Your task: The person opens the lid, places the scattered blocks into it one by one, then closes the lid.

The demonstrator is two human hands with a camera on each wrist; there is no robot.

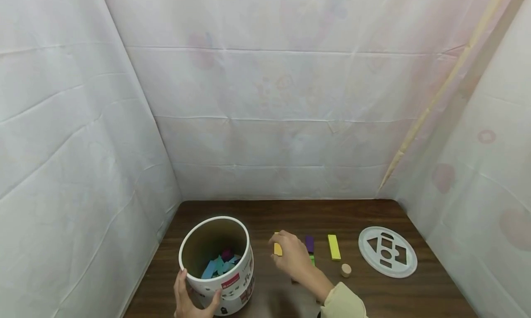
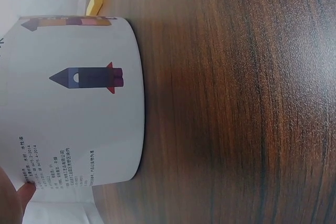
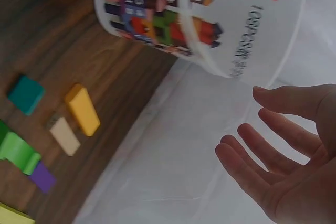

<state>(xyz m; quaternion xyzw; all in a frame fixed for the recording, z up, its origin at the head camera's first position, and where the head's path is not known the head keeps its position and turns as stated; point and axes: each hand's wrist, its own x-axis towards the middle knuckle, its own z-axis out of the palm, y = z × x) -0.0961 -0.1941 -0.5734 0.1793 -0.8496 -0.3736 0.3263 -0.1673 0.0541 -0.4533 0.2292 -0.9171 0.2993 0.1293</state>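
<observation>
A white printed bucket stands at the left of the table, with blue, teal and dark pink blocks inside. My left hand grips its near side, fingertips up at the rim and thumb against the printed wall. In the left wrist view only part of that hand shows beside the bucket. To the right of the bucket, my right hand is over the table. The right wrist view shows this hand empty, its fingers loosely bent and apart. Below it lies an orange block, partly covered in the head view.
Near the orange block lie a beige block, a teal block, a green arched block and a purple block. Farther right are a yellow block, a round wooden piece and the white lid with shaped holes.
</observation>
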